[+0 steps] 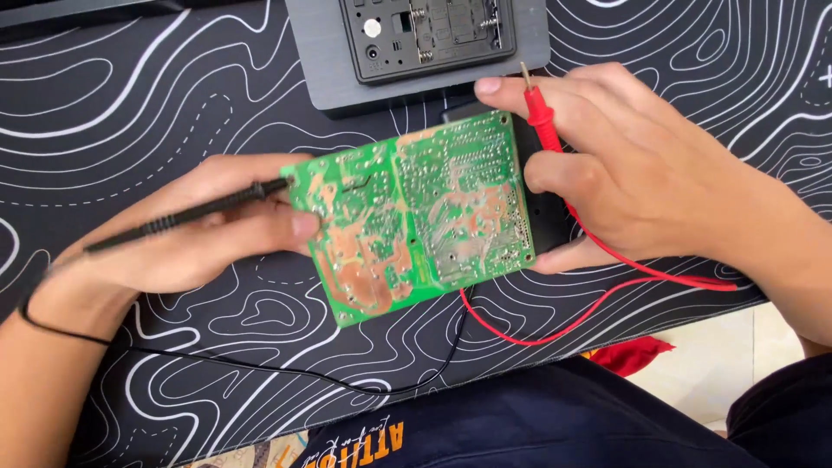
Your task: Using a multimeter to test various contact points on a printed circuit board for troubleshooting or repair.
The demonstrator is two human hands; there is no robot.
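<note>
A green circuit board (pixel 416 212) with its solder side up is held between both hands above a black desk mat (pixel 173 104) with white contour lines. My left hand (pixel 191 230) grips the board's left edge with the thumb on it and also holds a black test probe (pixel 182 215), its tip toward the board. My right hand (pixel 633 173) grips the board's right edge and holds a red test probe (pixel 542 117), its metal tip pointing up and away from the board.
A grey slab (pixel 321 61) carrying a black device with an open battery bay (pixel 429 35) lies at the top of the mat. The red lead (pixel 555 334) and black lead (pixel 286 371) trail toward the mat's near edge and my lap.
</note>
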